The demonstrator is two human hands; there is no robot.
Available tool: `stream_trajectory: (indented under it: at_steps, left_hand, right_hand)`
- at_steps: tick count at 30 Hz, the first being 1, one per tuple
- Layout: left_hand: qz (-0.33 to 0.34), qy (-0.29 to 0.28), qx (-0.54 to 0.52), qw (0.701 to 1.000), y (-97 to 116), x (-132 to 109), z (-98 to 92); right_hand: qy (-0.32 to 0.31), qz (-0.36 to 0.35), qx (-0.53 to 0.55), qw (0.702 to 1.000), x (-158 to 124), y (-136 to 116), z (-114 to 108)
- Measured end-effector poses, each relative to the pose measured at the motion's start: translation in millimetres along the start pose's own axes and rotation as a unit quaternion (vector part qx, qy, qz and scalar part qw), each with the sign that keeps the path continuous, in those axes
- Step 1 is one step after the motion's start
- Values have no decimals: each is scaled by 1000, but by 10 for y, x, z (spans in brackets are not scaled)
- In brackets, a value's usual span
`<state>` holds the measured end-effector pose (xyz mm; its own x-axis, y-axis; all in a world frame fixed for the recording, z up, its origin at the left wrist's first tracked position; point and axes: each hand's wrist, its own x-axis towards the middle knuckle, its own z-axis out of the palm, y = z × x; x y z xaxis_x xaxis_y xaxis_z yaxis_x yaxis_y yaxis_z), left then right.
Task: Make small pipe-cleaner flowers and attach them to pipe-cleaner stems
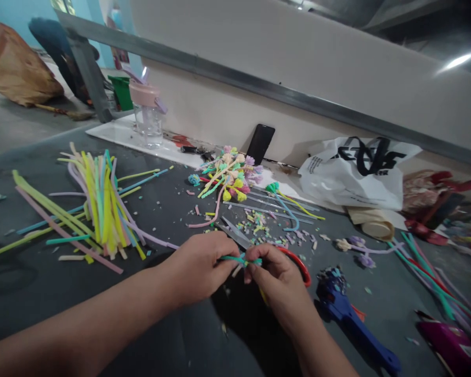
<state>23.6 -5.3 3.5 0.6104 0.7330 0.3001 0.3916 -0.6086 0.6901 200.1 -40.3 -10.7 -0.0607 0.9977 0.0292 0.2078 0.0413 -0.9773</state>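
Observation:
My left hand (pixel 198 267) and my right hand (pixel 277 277) meet over the dark table (pixel 31 293), both pinching a thin teal strip (pixel 237 259) stretched between their fingertips. Scissors (pixel 239 236) with red handles (pixel 298 262) lie just behind my right hand, blades pointing left. A pile of finished pastel flower sticks (pixel 230 175) lies farther back at the centre. A bundle of long coloured strips (pixel 98 201) is spread to the left of my left hand.
Small coloured cuttings (pixel 259 222) litter the table behind the hands. A blue glue gun (pixel 347 311) lies to the right, a magenta tool (pixel 449 337) beyond it. A white plastic bag (pixel 357 170), a black phone (pixel 260 142) against the wall and a pink-lidded bottle (pixel 149 115) stand at the back.

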Motion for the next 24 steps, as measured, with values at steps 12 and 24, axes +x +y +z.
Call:
stream_trajectory:
  at_steps: [12,24]
  left_hand:
    - [40,-34,102,993,-3,-6,-80]
    - [55,-93,125,986,57,4,-183]
  right_hand:
    - [-61,152,248,955,6,-29,23]
    - [-75,170,246,951,-3,2,65]
